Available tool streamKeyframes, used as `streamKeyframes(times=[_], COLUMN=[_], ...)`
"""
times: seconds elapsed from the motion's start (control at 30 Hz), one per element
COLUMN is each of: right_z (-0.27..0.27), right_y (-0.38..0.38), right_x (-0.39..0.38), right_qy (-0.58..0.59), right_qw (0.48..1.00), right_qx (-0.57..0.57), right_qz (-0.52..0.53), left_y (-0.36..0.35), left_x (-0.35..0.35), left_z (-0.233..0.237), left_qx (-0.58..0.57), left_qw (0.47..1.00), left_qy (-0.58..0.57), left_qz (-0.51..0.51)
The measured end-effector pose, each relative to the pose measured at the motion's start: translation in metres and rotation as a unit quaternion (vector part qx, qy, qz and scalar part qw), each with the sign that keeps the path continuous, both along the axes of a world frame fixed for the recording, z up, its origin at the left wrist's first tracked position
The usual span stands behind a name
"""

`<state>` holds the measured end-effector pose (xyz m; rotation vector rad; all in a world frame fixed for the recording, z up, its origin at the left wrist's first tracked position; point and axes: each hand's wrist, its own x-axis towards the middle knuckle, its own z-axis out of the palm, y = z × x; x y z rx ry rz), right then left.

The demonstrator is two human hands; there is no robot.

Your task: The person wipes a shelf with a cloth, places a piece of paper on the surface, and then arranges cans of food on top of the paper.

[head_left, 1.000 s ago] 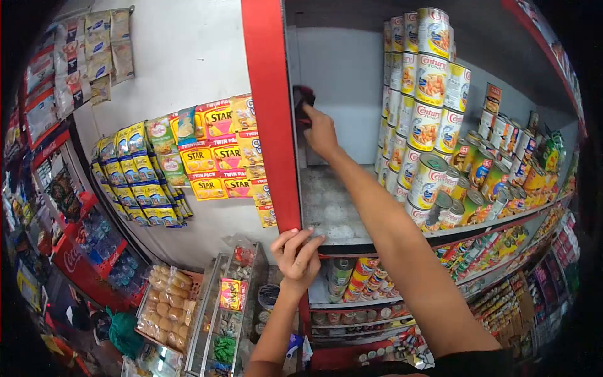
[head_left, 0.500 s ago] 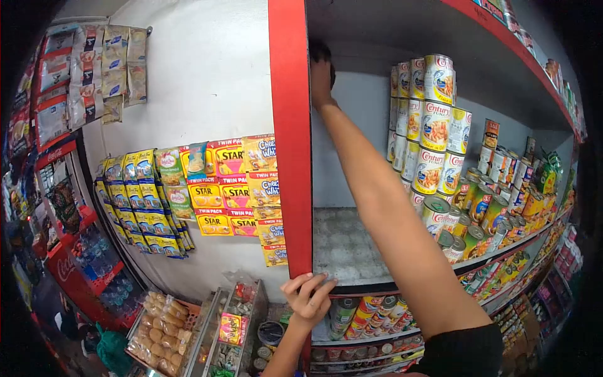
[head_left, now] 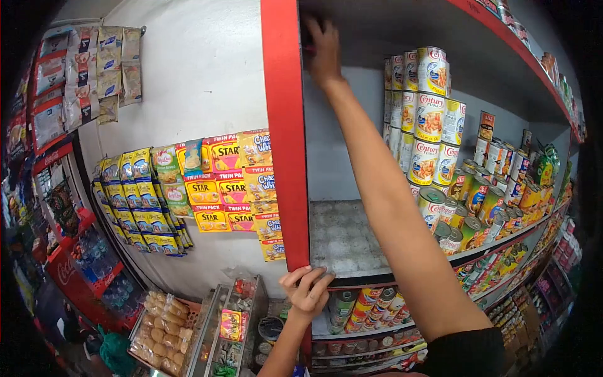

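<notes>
My right hand (head_left: 324, 56) reaches high into the shelf's back left corner, just below the shelf above. Its fingers are bent round something dark that is mostly hidden, with a small pinkish bit beside it; I cannot make out what it is. My left hand (head_left: 306, 291) grips the front corner of the shelf, fingers curled over the edge where it meets the red post (head_left: 286, 132). Under my right arm lies the grey, stained shelf board (head_left: 345, 235). To the right of the arm, tuna cans (head_left: 429, 116) are stacked several high.
Smaller cans (head_left: 480, 198) fill the shelf further right, and more cans (head_left: 370, 308) stand below. Sachets (head_left: 210, 188) hang on the white wall left of the post. Bagged bread rolls (head_left: 160, 339) sit low at left, near a red drinks fridge (head_left: 66, 270).
My right hand has moved up along the shelf's left inner side, its fingers now more spread. My left hand keeps its hold on the corner. The view has shifted slightly.
</notes>
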<state>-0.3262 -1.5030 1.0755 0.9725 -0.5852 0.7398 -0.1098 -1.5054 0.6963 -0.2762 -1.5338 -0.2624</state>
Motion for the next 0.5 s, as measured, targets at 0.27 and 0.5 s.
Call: streamKeyframes(times=[0.27,0.5], right_z=[-0.014,0.002], right_y=[0.033,-0.001], right_x=[0.041,-0.067], right_qy=[-0.104,-0.095], right_qw=[0.994,0.968], right_qx=[-0.016,0.084], right_qz=[-0.028,-0.215], left_y=[-0.004,-0.003], left_x=[-0.002,0.000], left_z=[-0.002,-0.003], left_qx=[-0.018,-0.014], left_qw=[1.000,1.000], left_qy=[0.014,-0.001], left_qz=[-0.011,0.002])
